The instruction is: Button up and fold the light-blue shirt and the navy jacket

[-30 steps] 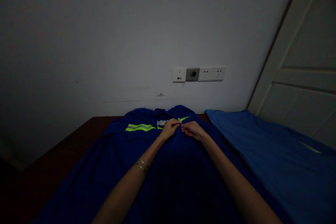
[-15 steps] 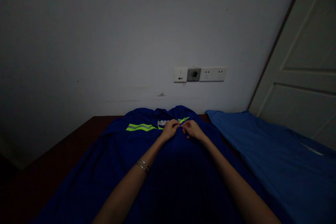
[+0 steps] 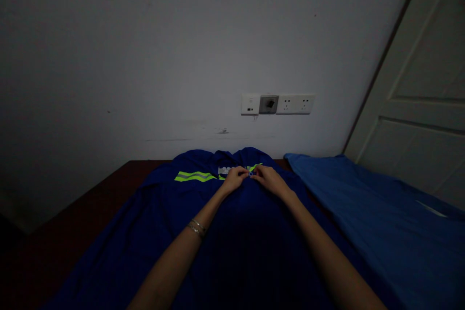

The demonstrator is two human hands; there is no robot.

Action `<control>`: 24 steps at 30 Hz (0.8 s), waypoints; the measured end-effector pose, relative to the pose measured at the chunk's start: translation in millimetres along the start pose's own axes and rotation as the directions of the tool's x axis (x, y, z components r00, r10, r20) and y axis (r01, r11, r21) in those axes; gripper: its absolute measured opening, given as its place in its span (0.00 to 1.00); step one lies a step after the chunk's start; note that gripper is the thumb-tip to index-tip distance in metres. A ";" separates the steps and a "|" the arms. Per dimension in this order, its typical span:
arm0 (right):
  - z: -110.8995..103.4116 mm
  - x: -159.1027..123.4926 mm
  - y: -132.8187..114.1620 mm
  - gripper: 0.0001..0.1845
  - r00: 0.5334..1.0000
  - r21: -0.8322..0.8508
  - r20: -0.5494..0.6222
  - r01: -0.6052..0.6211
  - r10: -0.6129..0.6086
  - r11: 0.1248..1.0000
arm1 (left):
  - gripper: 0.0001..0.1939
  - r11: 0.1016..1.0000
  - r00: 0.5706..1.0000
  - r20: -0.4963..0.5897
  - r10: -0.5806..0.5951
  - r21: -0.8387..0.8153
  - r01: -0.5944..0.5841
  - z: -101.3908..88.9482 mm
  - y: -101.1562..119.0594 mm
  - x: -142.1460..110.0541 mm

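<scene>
A dark blue work jacket point(image 3: 160, 213) with yellow-green and grey reflective stripes lies spread out in front of me. A small round blue button point(image 3: 250, 174) shows at its front between my fingertips. My left hand point(image 3: 234, 178) pinches the jacket's front edge just left of the button, a bracelet on its wrist. From the right, my right hand point(image 3: 267, 178) has thumb and finger closed on the cloth at the button. The fingertips of both hands almost meet. The room is dim, so the buttonhole cannot be made out.
Under the jacket is a dark reddish-brown table point(image 3: 105, 189) pushed against a white wall. A lighter blue cloth point(image 3: 378, 208) lies to the right. Wall sockets point(image 3: 295, 104) are above the jacket, and a pale panelled door point(image 3: 417, 106) stands at right.
My right hand has turned and its fingers have shifted on the jacket's front; the button now shows more clearly between the hands. My left hand has stayed nearly in place.
</scene>
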State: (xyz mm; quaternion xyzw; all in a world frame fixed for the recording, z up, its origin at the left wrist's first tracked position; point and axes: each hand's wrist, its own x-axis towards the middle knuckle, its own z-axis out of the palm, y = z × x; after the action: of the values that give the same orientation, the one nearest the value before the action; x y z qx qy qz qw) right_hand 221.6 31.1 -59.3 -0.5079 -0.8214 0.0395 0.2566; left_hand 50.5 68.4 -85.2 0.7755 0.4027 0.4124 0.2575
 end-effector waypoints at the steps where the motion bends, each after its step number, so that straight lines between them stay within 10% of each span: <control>1: -1.3 -0.4 1.7 0.10 1.000 0.013 -0.021 0.023 -0.023 1.000 | 0.08 1.000 1.000 0.002 0.000 -0.007 0.000 -0.3 0.4 0.1; 13: -0.3 -3.1 1.0 0.11 0.996 0.010 -0.064 0.071 -0.070 0.997 | 0.12 0.994 0.998 0.045 -0.044 -0.094 0.048 -3.6 5.4 4.5; 24: -25.3 -1.7 -1.7 0.13 0.997 -0.046 -0.072 0.010 -0.013 0.999 | 0.15 0.998 0.995 -0.082 0.056 0.041 -0.053 -96.3 51.8 -9.9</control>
State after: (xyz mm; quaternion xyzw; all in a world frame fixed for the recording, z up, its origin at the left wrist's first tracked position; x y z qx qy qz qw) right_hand 232.6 23.9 -37.6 -0.5102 -0.8151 0.0009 0.2746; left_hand -13.0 38.4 -0.8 0.7733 0.3994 0.4434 0.2141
